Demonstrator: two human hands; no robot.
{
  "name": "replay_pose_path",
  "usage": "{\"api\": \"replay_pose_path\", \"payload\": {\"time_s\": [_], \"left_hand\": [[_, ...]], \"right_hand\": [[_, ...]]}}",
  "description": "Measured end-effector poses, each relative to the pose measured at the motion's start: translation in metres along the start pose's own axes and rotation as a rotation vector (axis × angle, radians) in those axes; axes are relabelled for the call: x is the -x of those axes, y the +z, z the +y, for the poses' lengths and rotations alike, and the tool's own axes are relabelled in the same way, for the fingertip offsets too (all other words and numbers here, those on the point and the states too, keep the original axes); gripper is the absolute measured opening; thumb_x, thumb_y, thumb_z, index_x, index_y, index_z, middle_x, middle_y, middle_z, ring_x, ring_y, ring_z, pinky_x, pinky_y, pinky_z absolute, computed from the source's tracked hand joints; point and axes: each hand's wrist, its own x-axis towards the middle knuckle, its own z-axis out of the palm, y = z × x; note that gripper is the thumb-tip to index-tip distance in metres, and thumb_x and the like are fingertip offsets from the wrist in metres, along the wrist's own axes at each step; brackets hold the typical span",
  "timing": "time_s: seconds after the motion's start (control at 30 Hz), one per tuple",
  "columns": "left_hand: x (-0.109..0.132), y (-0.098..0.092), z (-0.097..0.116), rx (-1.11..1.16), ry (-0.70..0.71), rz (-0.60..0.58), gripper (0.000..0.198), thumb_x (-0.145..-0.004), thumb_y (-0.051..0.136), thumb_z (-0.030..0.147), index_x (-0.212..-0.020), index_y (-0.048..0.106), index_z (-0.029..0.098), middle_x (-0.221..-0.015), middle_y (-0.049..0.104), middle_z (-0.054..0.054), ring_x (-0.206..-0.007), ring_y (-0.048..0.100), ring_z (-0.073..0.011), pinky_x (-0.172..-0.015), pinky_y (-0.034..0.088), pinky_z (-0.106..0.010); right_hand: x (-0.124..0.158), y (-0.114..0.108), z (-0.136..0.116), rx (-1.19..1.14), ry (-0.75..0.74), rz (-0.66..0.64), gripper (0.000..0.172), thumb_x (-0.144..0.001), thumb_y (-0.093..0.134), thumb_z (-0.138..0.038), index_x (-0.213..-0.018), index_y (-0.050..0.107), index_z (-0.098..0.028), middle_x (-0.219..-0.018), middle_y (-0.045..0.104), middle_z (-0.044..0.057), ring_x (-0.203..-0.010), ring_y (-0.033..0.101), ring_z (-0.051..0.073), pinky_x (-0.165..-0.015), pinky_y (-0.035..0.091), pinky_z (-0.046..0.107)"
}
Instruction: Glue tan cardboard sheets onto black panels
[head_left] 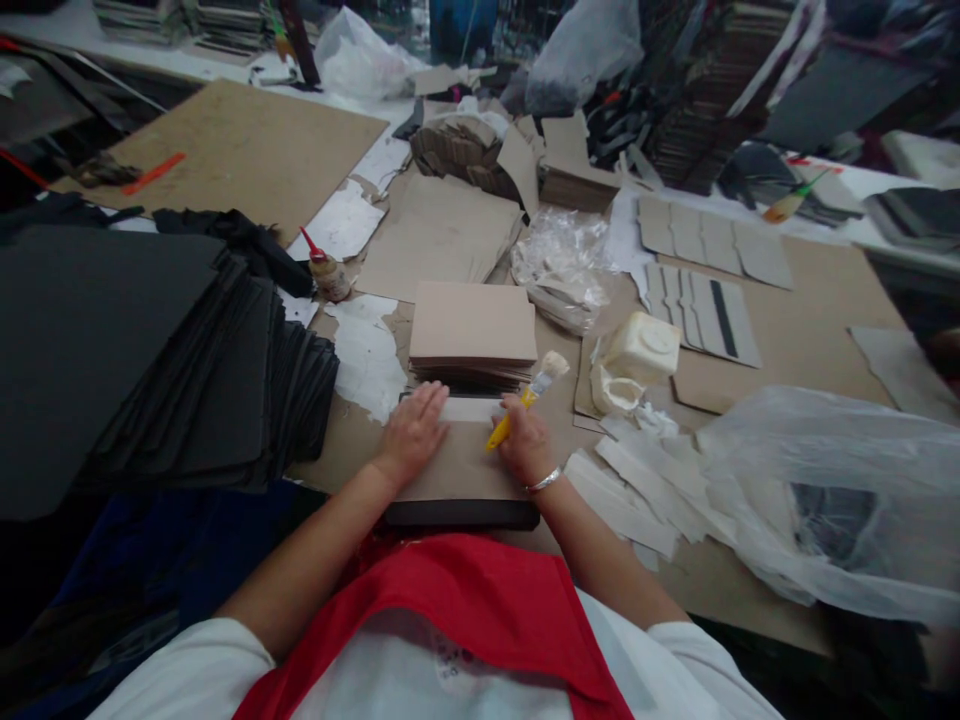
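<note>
My left hand (416, 432) lies flat, fingers stretched forward, on the left side of a brown cardboard sheet (461, 465). Under that sheet a dark sheet (461, 514) shows along the near edge, and a pale strip (472, 409) runs across the far end. In my right hand (525, 440) is a yellow-handled paintbrush (530, 393), its bristles pointing up and away, while the hand rests at the sheet's right edge. Just beyond both hands stands a stack of brown cardboard sheets (474, 322).
Black sheets (135, 350) are piled at the left. A glue bottle with a red nozzle (326, 268) stands behind them. To the right are a cut-open cream plastic container (645, 348), paper scraps (637, 485) and a clear plastic bag (847, 490). Slotted grey card pieces (701, 312) lie farther right.
</note>
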Motion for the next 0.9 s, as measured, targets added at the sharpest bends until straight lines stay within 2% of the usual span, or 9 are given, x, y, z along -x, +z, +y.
{"api": "replay_pose_path", "payload": {"time_s": [0.07,0.13,0.27,0.33,0.4,0.47,0.53,0.7,0.9], "left_hand": [[0.003,0.005,0.012,-0.005,0.099,-0.189,0.052,-0.086,0.048,0.041,-0.132,0.044,0.017,-0.142,0.041,-0.013,-0.132,0.034,-0.0260,-0.109,0.024,-0.044],[0.010,0.000,0.018,-0.063,0.038,-0.288,0.058,-0.083,0.052,0.047,-0.132,0.045,0.016,-0.144,0.037,-0.015,-0.133,0.032,-0.0292,-0.109,0.022,-0.049],[0.041,-0.057,0.006,-0.127,-0.133,-0.251,0.048,-0.082,0.055,0.044,-0.117,0.056,0.012,-0.126,0.056,-0.018,-0.119,0.050,-0.0296,-0.102,0.036,-0.046],[0.061,-0.103,-0.004,-0.110,-0.074,-0.090,0.036,-0.085,0.051,0.040,-0.112,0.059,0.016,-0.115,0.063,-0.013,-0.110,0.056,-0.0235,-0.098,0.042,-0.038],[0.080,-0.151,-0.015,-0.174,-0.056,0.194,0.029,-0.088,0.048,0.035,-0.110,0.059,0.021,-0.112,0.064,-0.009,-0.110,0.056,-0.0191,-0.097,0.042,-0.034],[0.096,-0.195,-0.028,-0.335,-0.181,0.495,0.029,-0.087,0.049,0.033,-0.112,0.058,0.022,-0.116,0.062,-0.009,-0.115,0.052,-0.0210,-0.101,0.039,-0.038],[0.106,-0.229,-0.046,-0.486,-0.372,0.621,0.039,-0.083,0.054,0.038,-0.117,0.055,0.018,-0.124,0.056,-0.013,-0.122,0.046,-0.0269,-0.103,0.035,-0.046],[0.117,-0.262,-0.077,-0.544,-0.501,0.264,0.041,-0.082,0.054,0.044,-0.111,0.058,0.015,-0.113,0.062,-0.013,-0.105,0.057,-0.0265,-0.093,0.045,-0.040],[0.137,-0.268,-0.062,-0.646,-0.378,0.079,0.032,-0.080,0.053,0.023,-0.110,0.060,0.015,-0.106,0.063,-0.012,-0.096,0.060,-0.0245,-0.084,0.049,-0.036]], "right_hand": [[0.005,0.005,-0.006,-0.020,-0.158,-0.096,0.020,-0.084,0.047,-0.018,-0.103,0.054,-0.019,-0.117,0.060,0.014,-0.101,0.056,0.024,-0.086,0.046,0.039],[0.011,0.003,-0.008,0.018,-0.212,-0.137,0.021,-0.082,0.046,-0.013,-0.101,0.055,-0.018,-0.119,0.060,0.015,-0.103,0.055,0.024,-0.089,0.045,0.040],[0.022,-0.021,0.008,0.108,-0.129,-0.059,0.025,-0.080,0.046,-0.016,-0.102,0.057,-0.015,-0.096,0.066,0.016,-0.081,0.062,0.027,-0.070,0.050,0.042],[0.024,-0.028,0.020,0.107,-0.093,-0.003,0.029,-0.082,0.046,-0.027,-0.107,0.056,-0.016,-0.078,0.066,0.014,-0.067,0.062,0.028,-0.060,0.050,0.042],[0.021,-0.029,0.023,0.029,-0.125,0.052,0.035,-0.082,0.046,-0.038,-0.111,0.055,-0.019,-0.084,0.066,0.015,-0.071,0.064,0.029,-0.059,0.051,0.043],[0.016,-0.031,0.011,-0.045,-0.154,0.081,0.039,-0.081,0.048,-0.044,-0.113,0.054,-0.023,-0.090,0.067,0.016,-0.070,0.065,0.030,-0.056,0.051,0.042],[0.011,-0.035,-0.013,-0.112,-0.176,0.064,0.038,-0.082,0.047,-0.045,-0.113,0.053,-0.026,-0.091,0.067,0.014,-0.068,0.066,0.028,-0.054,0.051,0.040],[0.002,-0.046,-0.069,-0.257,-0.295,0.051,0.030,-0.085,0.048,-0.040,-0.111,0.053,-0.025,-0.097,0.067,0.012,-0.076,0.067,0.025,-0.062,0.054,0.036],[0.005,-0.056,-0.085,-0.363,-0.294,0.052,0.029,-0.085,0.053,-0.036,-0.111,0.054,-0.023,-0.092,0.067,0.008,-0.075,0.067,0.021,-0.065,0.054,0.033]]}}
